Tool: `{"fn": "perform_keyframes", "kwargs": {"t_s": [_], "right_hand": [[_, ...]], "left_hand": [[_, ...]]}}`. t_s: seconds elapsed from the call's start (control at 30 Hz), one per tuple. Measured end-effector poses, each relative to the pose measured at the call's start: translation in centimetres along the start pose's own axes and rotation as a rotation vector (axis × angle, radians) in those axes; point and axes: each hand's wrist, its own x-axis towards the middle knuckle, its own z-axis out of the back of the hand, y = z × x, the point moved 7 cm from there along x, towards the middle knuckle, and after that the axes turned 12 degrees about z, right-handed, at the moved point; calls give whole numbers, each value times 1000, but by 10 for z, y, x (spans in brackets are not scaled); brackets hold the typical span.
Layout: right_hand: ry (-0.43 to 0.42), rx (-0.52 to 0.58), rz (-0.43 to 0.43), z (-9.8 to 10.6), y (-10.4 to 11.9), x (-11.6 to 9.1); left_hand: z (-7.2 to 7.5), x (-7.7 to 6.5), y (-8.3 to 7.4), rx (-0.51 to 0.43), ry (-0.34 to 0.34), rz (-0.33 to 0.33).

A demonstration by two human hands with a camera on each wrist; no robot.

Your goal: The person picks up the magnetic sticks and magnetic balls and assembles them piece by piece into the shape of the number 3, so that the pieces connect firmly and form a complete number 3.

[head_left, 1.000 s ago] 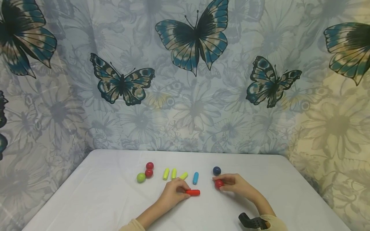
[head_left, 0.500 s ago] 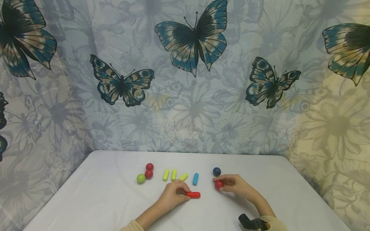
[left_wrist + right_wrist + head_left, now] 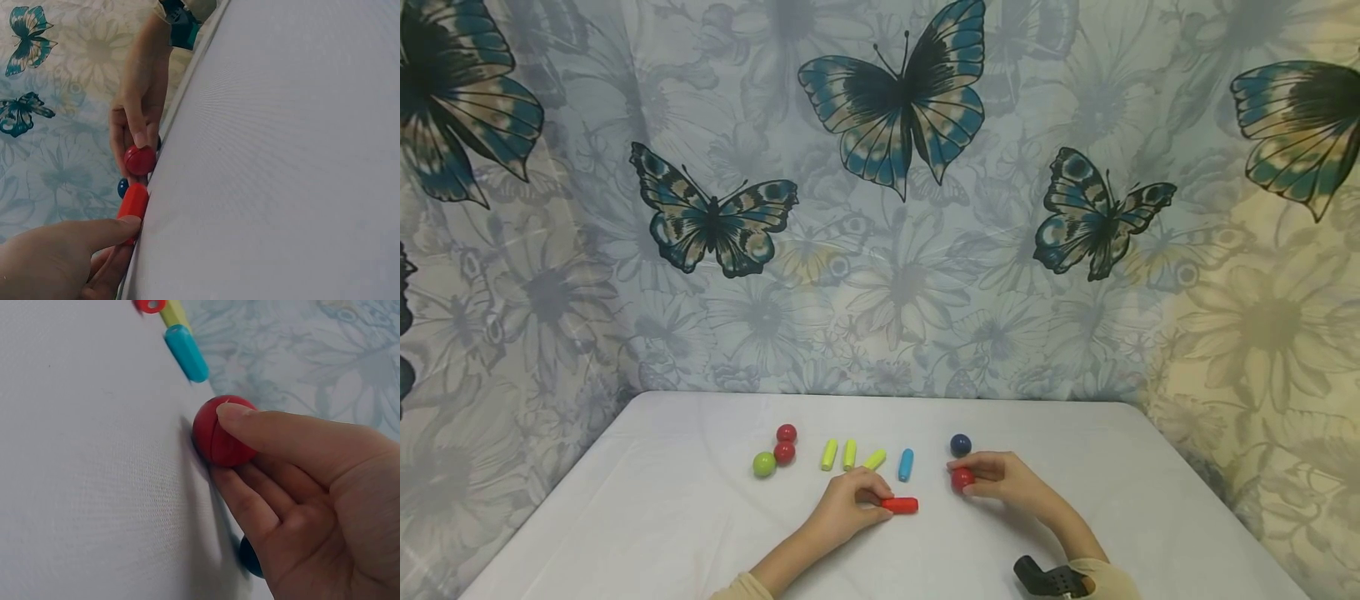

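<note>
Between thumb and fingers, my left hand point(image 3: 848, 505) pinches one end of a short red cylindrical stick point(image 3: 901, 506), which points to the right over the white table. My right hand point(image 3: 1009, 482) holds a red ball point(image 3: 962, 480) by thumb and fingertips; a seam line shows on the ball point(image 3: 219, 434) in the right wrist view. Just behind that hand lies a dark blue ball point(image 3: 960, 445). A blue stick point(image 3: 906, 465) rests between the two hands, farther back. Close behind my left hand, a yellow-green stick point(image 3: 875, 459) lies slanted, its near end partly covered.
Two more yellow-green sticks, one of them the leftmost stick point(image 3: 829, 455), lie side by side. Left of them, two red balls point(image 3: 784, 452) and a green ball point(image 3: 764, 464) sit together. A butterfly-patterned cloth point(image 3: 902, 333) stands behind the white table point(image 3: 647, 500).
The red stick shifted slightly toward me in the first half second. Both hands keep their hold on the stick and the ball; otherwise the whole view only drifts a little.
</note>
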Motion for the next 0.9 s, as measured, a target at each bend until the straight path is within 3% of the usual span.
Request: {"fn": "perform_keyframes", "kwargs": {"t_s": [0.43,0.9], "right_hand": [[22,12,-37,-8,3,1],[63,2,-13,-20,11,6]], "left_hand": [[-1,1,3,-17,2,-6],[-1,2,5,-37,12,-6]]}}
